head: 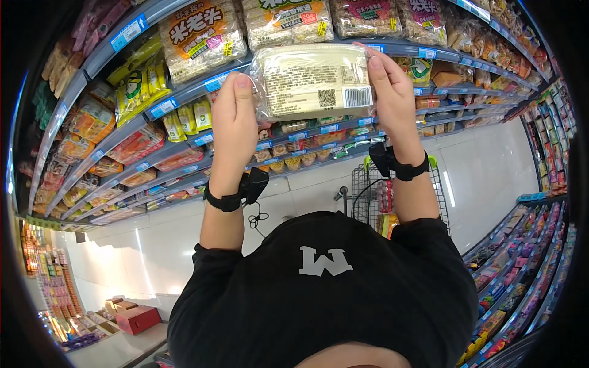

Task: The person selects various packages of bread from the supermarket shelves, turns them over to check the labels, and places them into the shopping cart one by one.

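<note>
Between my two hands I hold a rectangular food package in clear plastic wrap point(313, 83), its pale yellow printed side with a barcode facing up. My left hand point(237, 103) grips its left end, thumb on top. At the right end, my right hand point(391, 87) holds it with the thumb over the edge. The package is in front of the shelf edge, just below large bags of puffed rice cakes point(202, 39). Black straps with small devices are around both wrists.
Stocked shelves with price tags point(163, 108) curve across the front. A wire shopping cart point(361, 184) holding some packages stands beyond my right forearm. More shelves point(506, 280) stand at the right. A red box point(138, 319) lies at the lower left.
</note>
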Motion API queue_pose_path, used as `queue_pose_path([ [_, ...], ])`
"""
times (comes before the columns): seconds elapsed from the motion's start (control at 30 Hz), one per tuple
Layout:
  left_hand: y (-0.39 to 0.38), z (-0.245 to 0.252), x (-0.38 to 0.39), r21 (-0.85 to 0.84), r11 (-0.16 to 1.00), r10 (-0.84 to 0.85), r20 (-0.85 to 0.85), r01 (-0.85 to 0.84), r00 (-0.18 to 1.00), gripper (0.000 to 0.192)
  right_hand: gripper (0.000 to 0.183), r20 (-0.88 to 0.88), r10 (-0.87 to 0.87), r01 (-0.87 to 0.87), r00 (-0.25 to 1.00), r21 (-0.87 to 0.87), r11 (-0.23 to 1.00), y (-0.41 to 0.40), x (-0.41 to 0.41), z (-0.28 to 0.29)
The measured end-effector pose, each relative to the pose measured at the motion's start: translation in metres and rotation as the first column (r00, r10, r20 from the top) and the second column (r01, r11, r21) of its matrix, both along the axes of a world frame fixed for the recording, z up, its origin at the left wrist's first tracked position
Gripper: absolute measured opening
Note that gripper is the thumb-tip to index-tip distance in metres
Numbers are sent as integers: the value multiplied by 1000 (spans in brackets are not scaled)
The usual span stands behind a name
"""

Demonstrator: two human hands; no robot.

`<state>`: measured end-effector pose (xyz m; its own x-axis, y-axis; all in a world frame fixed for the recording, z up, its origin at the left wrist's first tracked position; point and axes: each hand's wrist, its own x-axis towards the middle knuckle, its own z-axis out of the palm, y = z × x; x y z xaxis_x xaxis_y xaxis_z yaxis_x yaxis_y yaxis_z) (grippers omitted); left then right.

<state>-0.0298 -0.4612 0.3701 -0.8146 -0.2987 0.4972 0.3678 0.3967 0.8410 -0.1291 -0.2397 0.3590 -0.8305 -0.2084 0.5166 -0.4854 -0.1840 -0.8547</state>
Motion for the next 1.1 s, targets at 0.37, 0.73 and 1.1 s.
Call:
queue_pose_path([
  [0.37,4,5,1,46,999,-17,65,15,998,42,35,-15,-21,16,1000,-270,963,8,-10,-5],
  [0.73,-3,10,-2,171,984,-68,107,49,992,43,41,-40,76,-81,996,-127,989,11,-16,-6],
  [1.1,-19,-4,-15,87,981,-179,48,174,983,64,100,-164,228,-230,960,9,973,2,-6,-13],
])
